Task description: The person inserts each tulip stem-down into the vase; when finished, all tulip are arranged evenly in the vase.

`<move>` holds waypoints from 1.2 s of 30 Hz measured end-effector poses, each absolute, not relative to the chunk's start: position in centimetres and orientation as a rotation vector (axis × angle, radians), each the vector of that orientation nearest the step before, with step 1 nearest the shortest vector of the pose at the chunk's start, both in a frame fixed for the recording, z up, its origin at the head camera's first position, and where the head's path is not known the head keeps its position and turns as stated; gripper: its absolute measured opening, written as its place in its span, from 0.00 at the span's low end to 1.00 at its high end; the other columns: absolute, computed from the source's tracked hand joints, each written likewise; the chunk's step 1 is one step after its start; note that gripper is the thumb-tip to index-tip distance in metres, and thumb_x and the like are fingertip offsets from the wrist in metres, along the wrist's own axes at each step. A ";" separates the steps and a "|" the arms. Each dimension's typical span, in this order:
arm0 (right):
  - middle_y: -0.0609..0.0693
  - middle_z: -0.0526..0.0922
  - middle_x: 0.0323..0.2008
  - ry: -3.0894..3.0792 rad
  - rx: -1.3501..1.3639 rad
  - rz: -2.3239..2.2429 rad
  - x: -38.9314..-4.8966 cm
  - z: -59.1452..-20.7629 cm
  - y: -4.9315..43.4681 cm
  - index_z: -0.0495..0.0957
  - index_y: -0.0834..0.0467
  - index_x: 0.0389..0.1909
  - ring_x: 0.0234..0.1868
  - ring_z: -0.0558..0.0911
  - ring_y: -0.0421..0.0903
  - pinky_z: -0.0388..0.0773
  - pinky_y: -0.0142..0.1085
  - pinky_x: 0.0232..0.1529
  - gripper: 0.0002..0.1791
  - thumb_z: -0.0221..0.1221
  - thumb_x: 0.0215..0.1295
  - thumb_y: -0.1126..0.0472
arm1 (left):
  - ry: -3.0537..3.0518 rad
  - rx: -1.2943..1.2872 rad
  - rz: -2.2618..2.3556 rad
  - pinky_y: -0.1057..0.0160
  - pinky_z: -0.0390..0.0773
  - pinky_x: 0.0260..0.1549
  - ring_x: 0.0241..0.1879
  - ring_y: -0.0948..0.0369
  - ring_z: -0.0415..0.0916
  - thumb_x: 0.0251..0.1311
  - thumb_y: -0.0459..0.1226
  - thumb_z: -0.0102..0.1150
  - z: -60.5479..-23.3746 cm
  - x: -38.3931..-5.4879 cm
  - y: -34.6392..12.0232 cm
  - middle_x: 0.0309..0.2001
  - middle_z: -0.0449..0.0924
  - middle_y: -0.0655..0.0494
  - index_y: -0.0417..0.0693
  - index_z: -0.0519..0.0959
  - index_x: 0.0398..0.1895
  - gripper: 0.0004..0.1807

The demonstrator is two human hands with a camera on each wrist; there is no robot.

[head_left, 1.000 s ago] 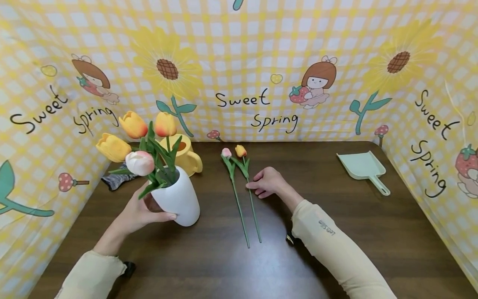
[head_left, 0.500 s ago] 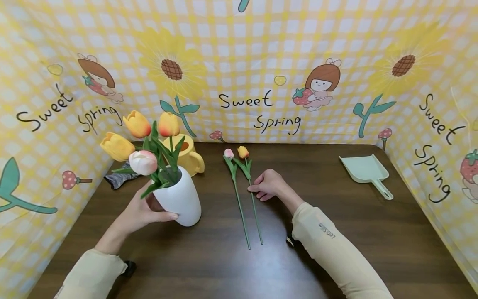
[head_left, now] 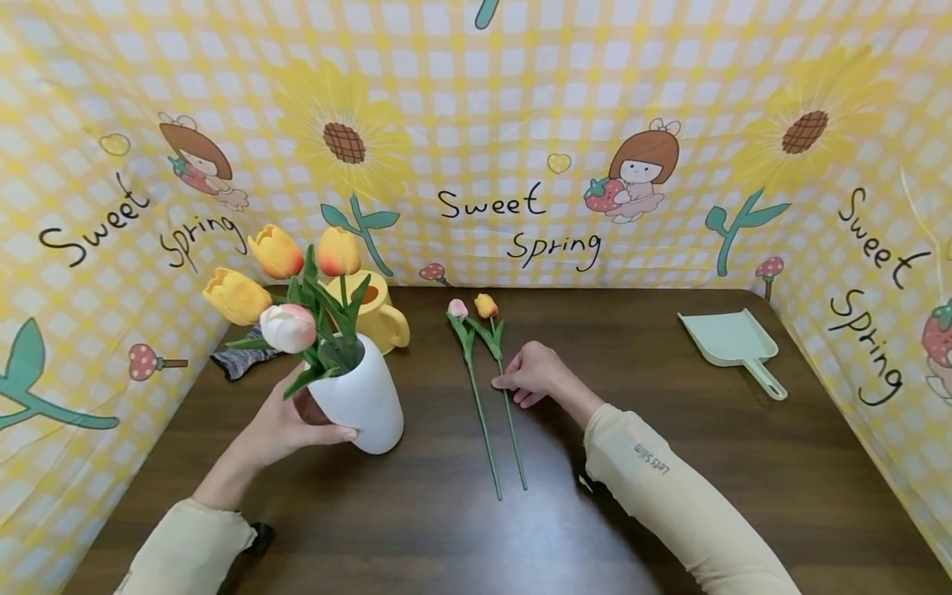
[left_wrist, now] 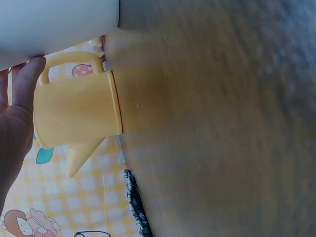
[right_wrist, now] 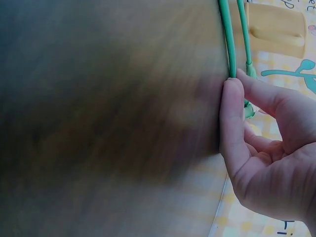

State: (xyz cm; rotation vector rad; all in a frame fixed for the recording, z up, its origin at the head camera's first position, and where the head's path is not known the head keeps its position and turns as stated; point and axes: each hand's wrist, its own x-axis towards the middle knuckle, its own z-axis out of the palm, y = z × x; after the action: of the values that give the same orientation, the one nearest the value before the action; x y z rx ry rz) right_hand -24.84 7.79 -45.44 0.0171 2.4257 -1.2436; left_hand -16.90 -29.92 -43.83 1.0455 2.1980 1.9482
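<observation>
On the left in the head view, my left hand grips the side of a white vase, thumb across its front. Several artificial tulips, yellow-orange and pink-white, stand in the vase and lean left. To the right, a yellow-orange tulip and a pink tulip lie side by side on the table, stems toward me. My right hand pinches the yellow-orange tulip's stem below its leaves. In the right wrist view, thumb and index fingertip meet at a green stem.
A yellow watering can stands behind the vase, partly hidden by it. Grey patterned fabric lies at the table's left edge. A pale green dustpan lies at the far right. Checked cloth walls in the back and sides.
The whole head view has shifted slightly right and down. Both hands keep their places: the left on the vase, the right at the tulip stem.
</observation>
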 end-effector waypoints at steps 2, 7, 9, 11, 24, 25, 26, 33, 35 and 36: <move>0.54 0.83 0.24 2.419 0.012 -1.239 -24.9 -45.6 7.8 0.82 0.63 0.30 0.19 0.83 0.44 0.86 0.38 0.23 0.13 0.74 0.59 0.58 | 2.197 1.046 1.947 0.52 0.88 0.34 0.52 0.54 0.81 0.37 0.11 0.72 -43.9 -16.9 -30.0 0.61 0.72 0.43 0.34 0.59 0.74 0.55; 0.54 0.82 0.26 2.396 0.010 -1.254 -24.9 -45.6 7.9 0.82 0.63 0.30 0.20 0.83 0.45 0.86 0.38 0.24 0.10 0.71 0.61 0.61 | 2.203 1.035 1.942 0.53 0.88 0.34 0.51 0.55 0.81 0.38 0.11 0.72 -44.0 -16.9 -30.0 0.61 0.72 0.43 0.34 0.59 0.74 0.55; 0.55 0.82 0.28 2.364 0.012 -1.279 -25.0 -45.5 8.0 0.82 0.63 0.31 0.20 0.84 0.45 0.86 0.39 0.24 0.09 0.70 0.62 0.62 | 2.203 1.032 1.946 0.53 0.88 0.34 0.51 0.55 0.81 0.38 0.11 0.72 -43.9 -16.9 -30.1 0.61 0.72 0.43 0.35 0.59 0.74 0.55; 0.56 0.82 0.30 2.322 0.007 -1.309 -25.0 -45.2 8.1 0.82 0.64 0.33 0.22 0.84 0.46 0.87 0.40 0.25 0.08 0.68 0.64 0.62 | 2.211 1.010 1.940 0.52 0.88 0.35 0.51 0.54 0.81 0.38 0.11 0.73 -43.9 -16.9 -30.1 0.61 0.72 0.43 0.35 0.59 0.74 0.55; 0.59 0.85 0.38 2.045 -0.067 -1.407 -25.7 -44.0 9.9 0.76 0.68 0.53 0.29 0.86 0.50 0.87 0.41 0.28 0.15 0.62 0.67 0.68 | 2.200 1.046 1.944 0.52 0.88 0.34 0.51 0.54 0.81 0.36 0.10 0.72 -43.4 -16.8 -30.6 0.61 0.72 0.42 0.34 0.59 0.74 0.56; 0.59 0.85 0.39 2.032 -0.066 -1.409 -25.7 -43.9 10.1 0.75 0.68 0.54 0.29 0.86 0.50 0.87 0.42 0.29 0.16 0.62 0.67 0.68 | 2.203 1.045 1.941 0.53 0.88 0.34 0.51 0.54 0.81 0.36 0.10 0.72 -43.4 -16.8 -30.6 0.61 0.72 0.43 0.34 0.59 0.74 0.56; 0.59 0.85 0.40 2.018 -0.068 -1.413 -25.7 -43.8 10.4 0.75 0.68 0.55 0.30 0.86 0.51 0.87 0.42 0.30 0.17 0.61 0.68 0.68 | 2.205 1.046 1.941 0.53 0.88 0.34 0.51 0.54 0.81 0.36 0.10 0.72 -43.4 -16.9 -30.6 0.61 0.72 0.43 0.34 0.59 0.74 0.56; 0.69 0.81 0.49 1.918 -0.094 -1.532 -25.3 -42.2 12.2 0.72 0.70 0.61 0.36 0.87 0.53 0.88 0.44 0.35 0.22 0.62 0.69 0.66 | 2.180 1.063 1.944 0.52 0.88 0.33 0.50 0.54 0.81 0.36 0.10 0.72 -43.8 -17.1 -30.1 0.59 0.73 0.42 0.34 0.59 0.74 0.55; 0.70 0.79 0.51 1.888 -0.106 -1.571 -24.9 -41.6 12.5 0.70 0.71 0.62 0.36 0.87 0.53 0.88 0.44 0.35 0.25 0.63 0.68 0.66 | 2.178 1.060 1.943 0.52 0.88 0.32 0.50 0.54 0.81 0.36 0.10 0.72 -43.8 -17.1 -30.1 0.59 0.73 0.42 0.34 0.59 0.74 0.55; 0.70 0.79 0.52 1.868 -0.109 -1.590 -24.7 -41.4 12.7 0.69 0.71 0.63 0.37 0.87 0.53 0.88 0.44 0.36 0.26 0.63 0.68 0.66 | 2.179 1.059 1.944 0.52 0.88 0.32 0.50 0.54 0.81 0.36 0.10 0.72 -43.9 -17.1 -30.1 0.59 0.73 0.42 0.34 0.59 0.74 0.56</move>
State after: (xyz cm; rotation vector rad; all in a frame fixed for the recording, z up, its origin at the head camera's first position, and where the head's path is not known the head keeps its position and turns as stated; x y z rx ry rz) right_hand -24.70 12.66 -41.35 -0.1092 1.8679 -1.5897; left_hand -17.12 -30.07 -43.86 1.0592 2.1793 1.9436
